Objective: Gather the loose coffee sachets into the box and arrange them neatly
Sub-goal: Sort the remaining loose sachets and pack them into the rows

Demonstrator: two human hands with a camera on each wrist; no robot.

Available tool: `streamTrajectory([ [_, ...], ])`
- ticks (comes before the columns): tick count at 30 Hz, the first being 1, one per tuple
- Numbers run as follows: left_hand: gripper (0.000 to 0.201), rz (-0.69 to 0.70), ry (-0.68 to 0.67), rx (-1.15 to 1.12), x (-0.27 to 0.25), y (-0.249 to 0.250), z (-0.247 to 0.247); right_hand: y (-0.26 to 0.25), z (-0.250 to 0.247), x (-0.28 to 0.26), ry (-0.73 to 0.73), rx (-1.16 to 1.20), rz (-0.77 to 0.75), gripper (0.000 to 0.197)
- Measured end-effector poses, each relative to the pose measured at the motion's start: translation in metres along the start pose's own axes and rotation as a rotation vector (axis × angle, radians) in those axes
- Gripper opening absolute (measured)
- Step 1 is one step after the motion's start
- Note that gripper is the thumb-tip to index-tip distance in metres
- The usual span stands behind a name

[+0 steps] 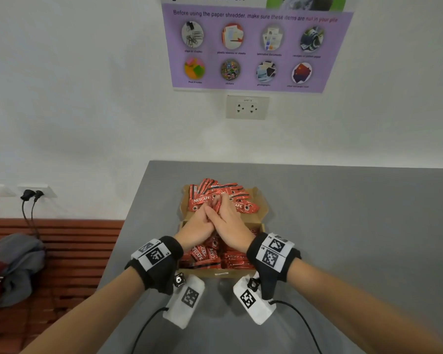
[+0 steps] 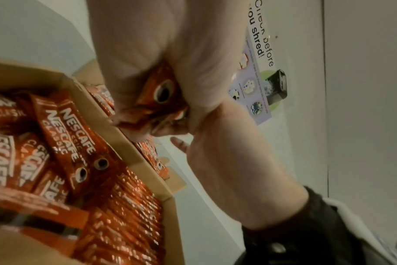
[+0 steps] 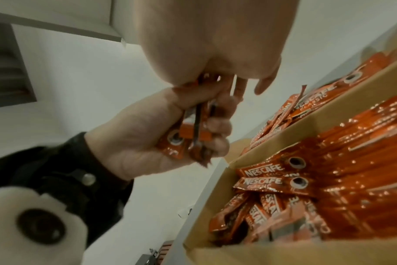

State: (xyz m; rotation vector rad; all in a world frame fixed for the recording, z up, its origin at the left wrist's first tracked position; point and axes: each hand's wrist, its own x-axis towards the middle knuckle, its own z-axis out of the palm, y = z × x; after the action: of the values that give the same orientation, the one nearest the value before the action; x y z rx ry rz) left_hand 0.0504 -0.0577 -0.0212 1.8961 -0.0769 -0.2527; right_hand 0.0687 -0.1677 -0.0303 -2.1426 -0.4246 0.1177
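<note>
Grip clamped: left hand (image 1: pixel 198 224) and right hand (image 1: pixel 226 221) pressed together round a small bundle of sachets (image 3: pixel 188 132), long axis roughly upright; bundle held above the box (image 1: pixel 221 273) on the desk (image 1: pixel 343 213); loose sachets (image 1: pixel 220 195) heaped on the far flap, packed rows directly beneath; both hands equally near.

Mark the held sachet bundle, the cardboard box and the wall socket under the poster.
held sachet bundle (image 3: pixel 181 136), right wrist view: red wrapper face beside the cup print.
cardboard box (image 1: pixel 216 274), head view: near wall, outer face.
wall socket (image 1: pixel 246 107), head view: middle of the white plate.
</note>
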Motion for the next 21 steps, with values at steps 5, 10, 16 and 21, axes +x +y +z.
streamTrajectory([
  [5,0.013,0.02,0.181,0.088,0.006,-0.005,-0.029,0.008,-0.008,0.006,0.095,0.008,-0.101,0.024],
  [10,0.014,-0.082,0.301,0.527,0.02,-0.031,-0.048,0.017,0.01,0.008,-0.222,-0.411,-0.08,0.019],
  [16,0.016,-0.176,0.228,0.687,0.026,-0.043,-0.045,0.009,0.035,0.01,-0.348,-0.695,-0.131,0.034],
  [21,0.016,-0.197,0.164,0.662,0.024,-0.05,-0.041,0.006,0.042,0.013,-0.413,-0.77,-0.121,0.026],
])
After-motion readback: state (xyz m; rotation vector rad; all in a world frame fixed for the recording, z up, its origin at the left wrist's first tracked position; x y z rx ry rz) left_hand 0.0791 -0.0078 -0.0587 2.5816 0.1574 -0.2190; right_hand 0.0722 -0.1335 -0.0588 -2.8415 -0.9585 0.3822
